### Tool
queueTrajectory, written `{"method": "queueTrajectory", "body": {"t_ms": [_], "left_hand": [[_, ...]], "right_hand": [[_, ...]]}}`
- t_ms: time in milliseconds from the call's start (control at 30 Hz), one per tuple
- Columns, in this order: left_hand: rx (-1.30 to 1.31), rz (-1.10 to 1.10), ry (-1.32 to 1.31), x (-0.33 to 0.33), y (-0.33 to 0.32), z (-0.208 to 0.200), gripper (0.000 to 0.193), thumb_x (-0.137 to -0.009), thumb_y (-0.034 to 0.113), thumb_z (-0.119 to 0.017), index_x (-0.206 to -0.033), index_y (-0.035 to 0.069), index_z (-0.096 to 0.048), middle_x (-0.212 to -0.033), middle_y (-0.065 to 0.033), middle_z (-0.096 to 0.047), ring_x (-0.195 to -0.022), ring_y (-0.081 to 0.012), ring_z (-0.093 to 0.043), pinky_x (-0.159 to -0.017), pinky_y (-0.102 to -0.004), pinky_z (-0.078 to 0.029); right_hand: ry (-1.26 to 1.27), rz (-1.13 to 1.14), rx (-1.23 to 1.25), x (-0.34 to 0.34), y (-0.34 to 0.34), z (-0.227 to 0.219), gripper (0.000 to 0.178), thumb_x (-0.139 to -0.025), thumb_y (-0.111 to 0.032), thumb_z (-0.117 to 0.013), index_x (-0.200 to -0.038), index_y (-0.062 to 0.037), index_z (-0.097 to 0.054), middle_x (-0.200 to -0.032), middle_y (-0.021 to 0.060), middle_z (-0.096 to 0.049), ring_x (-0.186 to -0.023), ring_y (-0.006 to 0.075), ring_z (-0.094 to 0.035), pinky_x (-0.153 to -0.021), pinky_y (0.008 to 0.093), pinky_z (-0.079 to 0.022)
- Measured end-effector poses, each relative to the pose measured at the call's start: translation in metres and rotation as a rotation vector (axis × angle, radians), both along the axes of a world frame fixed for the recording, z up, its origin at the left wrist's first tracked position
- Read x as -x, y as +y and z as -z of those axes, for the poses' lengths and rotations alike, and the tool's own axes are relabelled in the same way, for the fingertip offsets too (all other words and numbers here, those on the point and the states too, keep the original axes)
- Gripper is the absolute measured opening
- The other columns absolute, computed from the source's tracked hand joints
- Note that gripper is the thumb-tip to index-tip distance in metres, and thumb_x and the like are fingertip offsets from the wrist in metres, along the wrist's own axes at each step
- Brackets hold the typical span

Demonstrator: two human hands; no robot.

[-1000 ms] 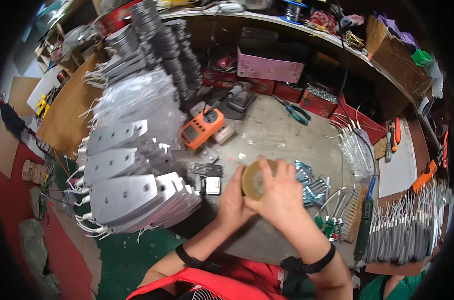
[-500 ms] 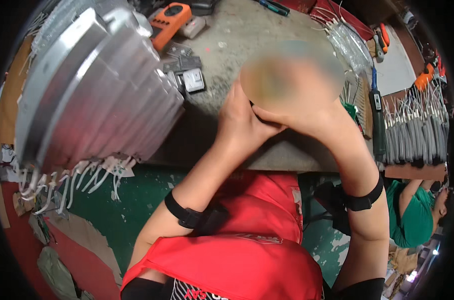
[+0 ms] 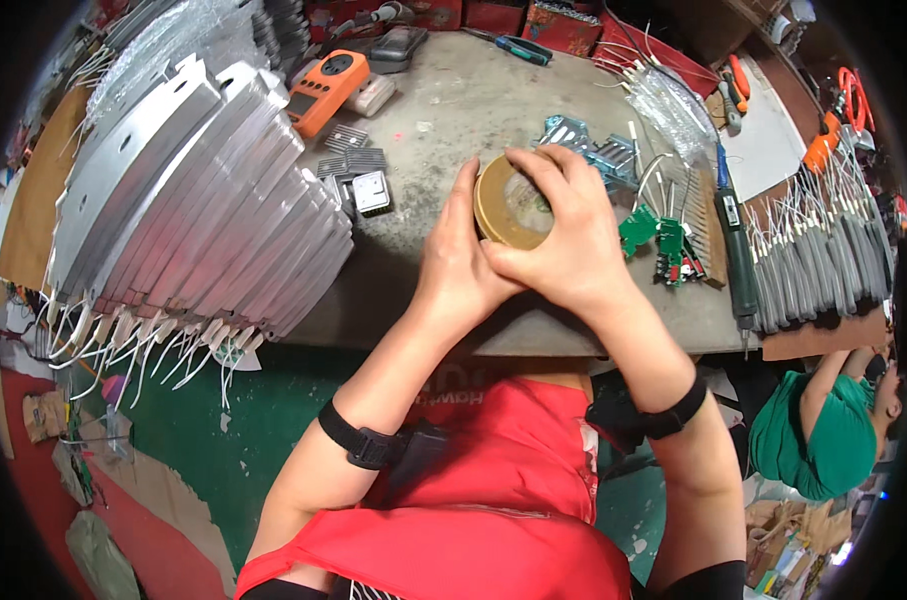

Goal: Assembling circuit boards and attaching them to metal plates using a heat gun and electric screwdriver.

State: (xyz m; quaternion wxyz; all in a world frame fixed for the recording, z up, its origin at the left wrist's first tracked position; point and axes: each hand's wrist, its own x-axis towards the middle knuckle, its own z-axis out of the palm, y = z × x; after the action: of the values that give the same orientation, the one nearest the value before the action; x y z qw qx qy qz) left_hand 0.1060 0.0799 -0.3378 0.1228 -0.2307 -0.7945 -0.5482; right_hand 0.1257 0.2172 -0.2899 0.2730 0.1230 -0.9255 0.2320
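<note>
Between my hands is a round, squat yellow-brown thing (image 3: 505, 205), like a tub or a thick roll, with a paler, cloudy middle. My left hand (image 3: 458, 255) presses along its left side, fingers pointing up the edge. Curled over its right side and top is my right hand (image 3: 571, 225), its thumb across the near rim. Both hands are held over the front part of the workbench (image 3: 433, 110). Beyond my right hand lie shiny bluish metal parts (image 3: 603, 155). Small green pieces (image 3: 653, 232) with white wires rest to its right.
A large stack of grey metal bars (image 3: 203, 200) with white wires fills the left. Near it are an orange meter (image 3: 328, 90) and a small white block (image 3: 371, 192). A dark power screwdriver (image 3: 736, 245) and grey wired parts (image 3: 818, 250) stand right. Another person (image 3: 813, 430) sits at far right.
The round thing, blurred before, now shows between my hands. Both hands have shifted slightly left and nearer, uncovering the shiny metal parts and green pieces.
</note>
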Motion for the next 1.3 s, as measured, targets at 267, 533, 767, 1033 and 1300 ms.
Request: {"method": "queueTrajectory", "body": {"t_ms": [267, 533, 767, 1033, 1300], "left_hand": [[-0.074, 0.148, -0.165, 0.013, 0.011, 0.000, 0.079, -0.071, 0.031, -0.080, -0.134, 0.003, -0.043, -0.131, -0.0154, -0.054, -0.119, -0.0277, -0.054, -0.101, -0.0372, -0.043], [0.036, 0.088, -0.080, 0.053, -0.023, 0.003, 0.098, -0.062, 0.027, -0.082, -0.141, -0.001, -0.033, -0.129, -0.0168, -0.051, -0.114, -0.0272, -0.053, -0.099, -0.0367, -0.040], [0.231, 0.014, -0.081, 0.046, -0.001, -0.006, 0.107, -0.060, 0.046, -0.085, -0.141, -0.001, -0.034, -0.132, -0.0159, -0.051, -0.120, -0.0263, -0.051, -0.100, -0.0391, -0.041], [0.172, -0.016, -0.084, 0.027, -0.015, -0.036, 0.085, -0.066, 0.037, -0.083, -0.133, 0.001, -0.045, -0.122, -0.0114, -0.060, -0.108, -0.0219, -0.059, -0.092, -0.0364, -0.047], [0.222, 0.068, -0.100, -0.010, 0.017, -0.047, 0.096, -0.058, 0.031, -0.090, -0.136, 0.000, -0.042, -0.124, -0.0140, -0.059, -0.113, -0.0242, -0.059, -0.098, -0.0359, -0.045]], "right_hand": [[-0.208, 0.002, 0.048, 0.005, 0.008, -0.020, 0.068, -0.048, -0.034, -0.079, -0.108, -0.0072, -0.059, -0.106, 0.0183, -0.057, -0.103, 0.0365, -0.055, -0.089, 0.0455, -0.048], [-0.229, -0.026, 0.211, 0.031, 0.004, -0.017, 0.076, -0.045, -0.031, -0.079, -0.111, -0.0037, -0.056, -0.110, 0.0224, -0.049, -0.101, 0.0391, -0.050, -0.083, 0.0466, -0.047], [0.028, 0.053, 0.247, 0.032, 0.019, 0.001, 0.078, -0.042, -0.030, -0.079, -0.110, -0.0016, -0.056, -0.107, 0.0219, -0.049, -0.099, 0.0382, -0.051, -0.079, 0.0448, -0.048], [-0.091, -0.072, 0.203, 0.015, 0.014, -0.036, 0.058, -0.049, -0.027, -0.077, -0.099, -0.0077, -0.056, -0.103, 0.0182, -0.052, -0.094, 0.0347, -0.059, -0.070, 0.0438, -0.054], [-0.392, -0.051, 0.287, -0.004, 0.045, -0.032, 0.069, -0.056, -0.035, -0.080, -0.117, -0.0125, -0.057, -0.116, 0.0178, -0.052, -0.104, 0.0395, -0.056, -0.087, 0.0473, -0.050]]}}
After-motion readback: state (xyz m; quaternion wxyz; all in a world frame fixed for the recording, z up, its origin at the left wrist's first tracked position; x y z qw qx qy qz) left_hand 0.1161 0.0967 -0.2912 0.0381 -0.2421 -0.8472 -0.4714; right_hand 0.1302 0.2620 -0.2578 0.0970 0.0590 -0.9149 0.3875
